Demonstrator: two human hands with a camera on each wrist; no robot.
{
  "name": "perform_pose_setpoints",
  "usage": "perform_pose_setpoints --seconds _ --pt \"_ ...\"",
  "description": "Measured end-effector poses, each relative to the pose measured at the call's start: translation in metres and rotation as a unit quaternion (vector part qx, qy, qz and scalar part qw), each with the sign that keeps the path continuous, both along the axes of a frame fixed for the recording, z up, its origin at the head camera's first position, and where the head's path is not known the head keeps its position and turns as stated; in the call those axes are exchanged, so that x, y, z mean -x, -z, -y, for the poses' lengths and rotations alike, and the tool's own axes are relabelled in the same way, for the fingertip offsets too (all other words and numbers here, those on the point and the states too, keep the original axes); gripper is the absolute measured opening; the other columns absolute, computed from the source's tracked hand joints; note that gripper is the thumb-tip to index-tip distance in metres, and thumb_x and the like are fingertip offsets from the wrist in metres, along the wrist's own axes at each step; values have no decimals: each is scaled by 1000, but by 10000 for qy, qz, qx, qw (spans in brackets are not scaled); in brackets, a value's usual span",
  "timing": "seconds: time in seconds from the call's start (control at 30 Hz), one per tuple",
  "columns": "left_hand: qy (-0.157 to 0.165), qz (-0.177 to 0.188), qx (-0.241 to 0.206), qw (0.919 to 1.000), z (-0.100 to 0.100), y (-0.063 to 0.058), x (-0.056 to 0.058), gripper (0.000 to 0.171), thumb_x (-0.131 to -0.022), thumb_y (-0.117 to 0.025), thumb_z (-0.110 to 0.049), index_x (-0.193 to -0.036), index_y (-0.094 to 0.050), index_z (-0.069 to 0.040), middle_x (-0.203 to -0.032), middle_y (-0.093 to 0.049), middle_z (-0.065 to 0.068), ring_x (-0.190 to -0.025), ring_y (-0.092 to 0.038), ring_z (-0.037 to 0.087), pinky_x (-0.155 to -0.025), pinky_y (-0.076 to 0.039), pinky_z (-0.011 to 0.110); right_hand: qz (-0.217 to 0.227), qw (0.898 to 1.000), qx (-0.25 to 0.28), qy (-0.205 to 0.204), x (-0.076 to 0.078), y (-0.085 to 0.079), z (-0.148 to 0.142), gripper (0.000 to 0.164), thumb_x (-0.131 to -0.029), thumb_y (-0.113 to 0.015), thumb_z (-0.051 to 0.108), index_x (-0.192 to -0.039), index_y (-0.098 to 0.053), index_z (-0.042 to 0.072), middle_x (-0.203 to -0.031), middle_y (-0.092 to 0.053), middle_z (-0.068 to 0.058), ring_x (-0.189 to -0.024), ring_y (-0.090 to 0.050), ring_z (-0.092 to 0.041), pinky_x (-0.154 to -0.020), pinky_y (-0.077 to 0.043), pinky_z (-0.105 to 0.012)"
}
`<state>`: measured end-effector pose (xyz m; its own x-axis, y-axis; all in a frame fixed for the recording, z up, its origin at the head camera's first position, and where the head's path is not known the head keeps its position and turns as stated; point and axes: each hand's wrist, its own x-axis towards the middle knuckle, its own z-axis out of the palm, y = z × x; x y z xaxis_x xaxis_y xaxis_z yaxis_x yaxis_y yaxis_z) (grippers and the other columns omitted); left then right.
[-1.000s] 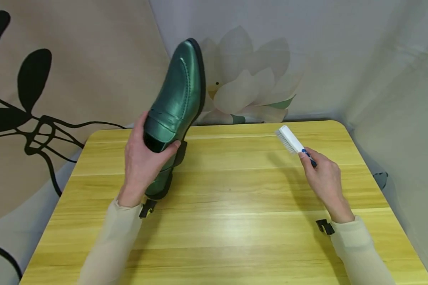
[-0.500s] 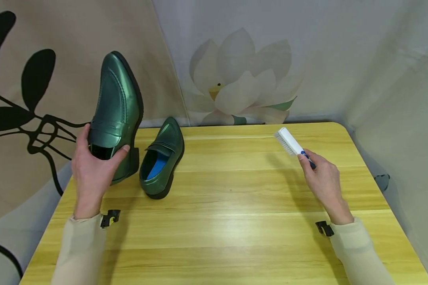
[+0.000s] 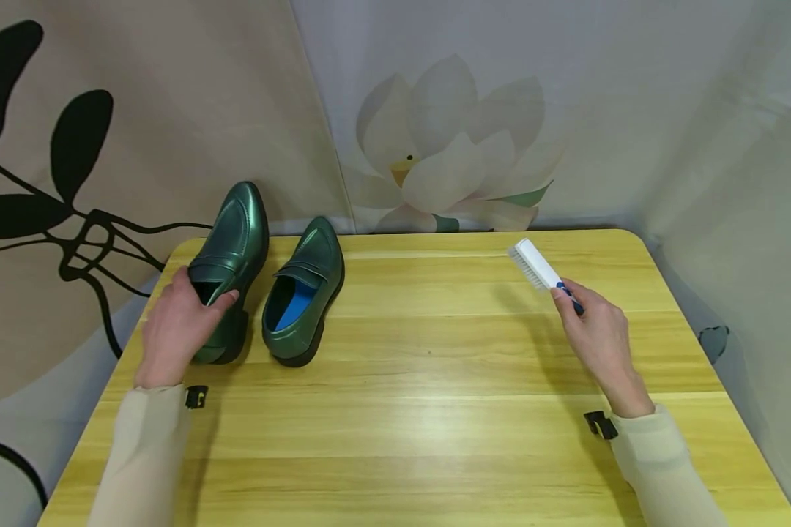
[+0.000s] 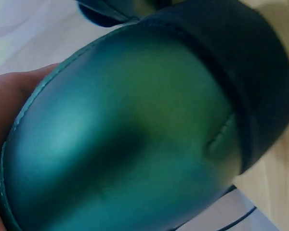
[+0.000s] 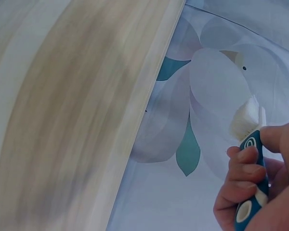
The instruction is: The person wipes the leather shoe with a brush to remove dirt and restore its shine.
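Note:
My left hand [image 3: 181,322] grips a dark green loafer [image 3: 231,238] by its opening, thumb on the right side and fingers on the left, toe pointing away. In the left wrist view the shiny heel of that loafer [image 4: 120,130] fills most of the picture, with its black heel block toward the upper right. A second green loafer [image 3: 310,282] with a blue insole stands on the table just to the right. Over at the right, my right hand [image 3: 596,329] holds a white brush [image 3: 537,262] by its blue handle, bristles facing left. The right wrist view shows fingers curled round the handle [image 5: 250,168].
The wooden table [image 3: 435,410] has its far edge close to a pale curtain [image 3: 600,110] printed with a large flower. Dark leaf shapes [image 3: 82,143] are printed on the cloth at the left.
My left hand has carried the loafer leftward and then down beside the second loafer, which it earlier overlapped in view. The right hand and brush have stayed almost still.

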<state>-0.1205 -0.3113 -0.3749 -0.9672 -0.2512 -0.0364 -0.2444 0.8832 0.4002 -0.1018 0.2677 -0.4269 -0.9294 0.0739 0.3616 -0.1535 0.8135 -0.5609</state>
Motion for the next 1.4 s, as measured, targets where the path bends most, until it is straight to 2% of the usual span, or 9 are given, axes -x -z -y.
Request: perform_pose_setpoints --seconds 0.27,0.47,0.73,0.93,1.03,1.13,1.23,1.3,1.4 --pt "313 554 501 9967 -2 8 11 94 -99 -62 -51 -143 -28 25 -121 -46 50 -101 -53 66 -76 -46 73 70 9999 -51 50 0 2 -2 44 -107 -59 30 -131 -67 -6 -87 -69 -22 -54 -45 -19 -46 -33 -31" --pt "399 972 490 9933 -3 15 20 91 -100 -60 -50 -138 -31 27 -121 -46 51 -103 -52 67 -80 -46 73 203 9998 -79 28 0 4 -2 46 -108 -58 32 -132 -66 -6 -89 -70 -22 -55 -46 -20 -46 -33 -31" --pt "561 1319 487 9885 -3 23 29 91 -100 -58 -49 -137 -29 30 -121 -45 52 -107 -50 68 -85 -44 74 116 9999 -54 -48 0 6 -1 44 -108 -58 31 -131 -67 -5 -88 -70 -22 -54 -46 -20 -46 -34 -31" --pt "600 1692 337 9832 -3 21 35 106 -98 -55 -62 -142 -22 29 -130 -40 53 -113 -45 67 -92 -41 74 6 10000 -90 -13 -1 8 -2 42 -107 -60 29 -129 -68 -5 -85 -69 -20 -54 -45 -18 -46 -33 -32" --pt "614 1703 252 9832 -4 17 35 114 -97 -52 -69 -148 -17 26 -136 -35 53 -117 -42 67 -95 -39 75 111 9999 -123 -27 -1 8 -2 43 -107 -59 31 -130 -68 -5 -83 -68 -18 -53 -44 -18 -46 -33 -32" --pt "647 1144 238 9910 -8 13 32 111 -98 -50 -69 -153 -14 21 -146 -28 51 -125 -37 68 -99 -35 77 339 9991 -245 -111 -2 8 -1 45 -108 -57 33 -131 -67 -4 -78 -63 -14 -53 -42 -18 -47 -33 -32" --pt "626 69 239 9977 -22 6 28 96 -101 -56 -57 -156 -22 15 -153 -26 45 -134 -33 63 -106 -31 75 658 9962 -481 -293 -2 8 1 46 -108 -56 32 -134 -65 -5 -75 -58 -11 -53 -42 -19 -48 -33 -33" --pt "673 -777 209 9945 -37 0 24 82 -102 -62 -45 -155 -33 11 -155 -30 39 -138 -34 59 -110 -30 72 926 9923 -673 -465 -1 7 2 45 -108 -58 29 -136 -63 -6 -76 -58 -11 -55 -43 -21 -50 -34 -34" --pt "872 -1796 100 9798 -64 -6 18 65 -100 -68 -31 -148 -47 7 -154 -39 31 -138 -39 52 -111 -33 67 1323 9832 -1002 -763 1 8 5 41 -107 -59 22 -137 -61 -6 -88 -65 -17 -62 -49 -24 -53 -39 -38"
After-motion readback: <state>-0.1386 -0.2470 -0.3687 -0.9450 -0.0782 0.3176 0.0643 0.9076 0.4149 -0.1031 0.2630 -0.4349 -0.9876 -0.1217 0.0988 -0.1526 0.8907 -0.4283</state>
